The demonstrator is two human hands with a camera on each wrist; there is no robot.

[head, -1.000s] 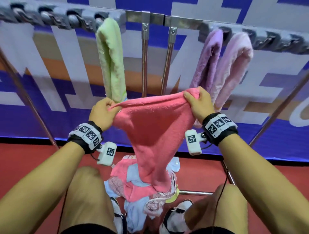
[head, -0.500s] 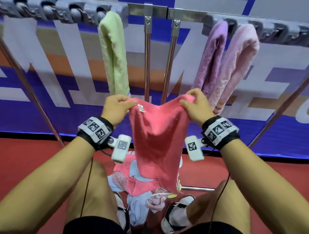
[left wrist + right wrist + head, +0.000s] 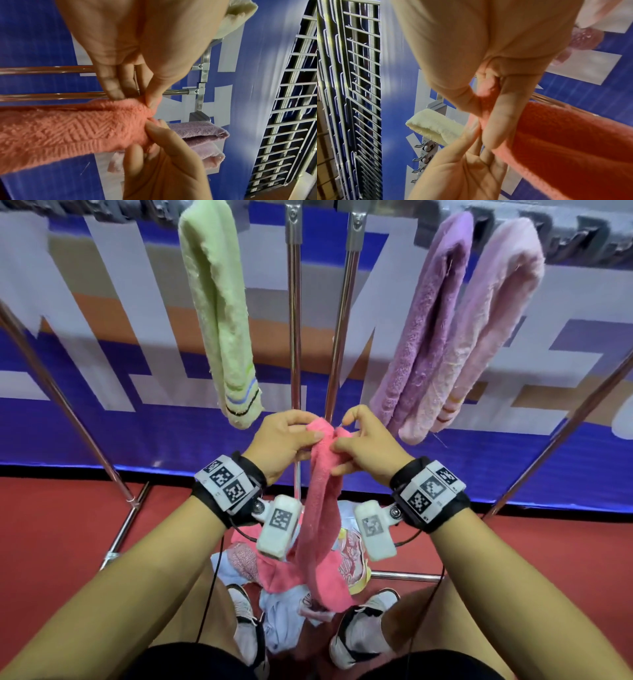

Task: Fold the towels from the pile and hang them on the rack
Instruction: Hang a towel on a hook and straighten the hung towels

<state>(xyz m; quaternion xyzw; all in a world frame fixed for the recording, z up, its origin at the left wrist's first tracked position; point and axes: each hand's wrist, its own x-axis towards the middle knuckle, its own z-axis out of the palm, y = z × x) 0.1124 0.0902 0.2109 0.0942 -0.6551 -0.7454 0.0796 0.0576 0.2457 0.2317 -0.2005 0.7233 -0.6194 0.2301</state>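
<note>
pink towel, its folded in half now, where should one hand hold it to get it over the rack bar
Judging from its pose, pinch the pink towel at its top end, where the left hand and right hand hold the two corners together. It hangs long and narrow from there, so one hand coming from the side could probably take both layers.

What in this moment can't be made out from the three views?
- Rack: its top bar, where the green towel and purple towel hang, is cut off by the head view's upper edge.
- Pile: the pink towel, wrist cameras and legs cover much of it, so no count.
- Pink towel's corners: hidden inside the left hand and right hand; alignment unclear.
- Wrist views: motion blurred.
</note>
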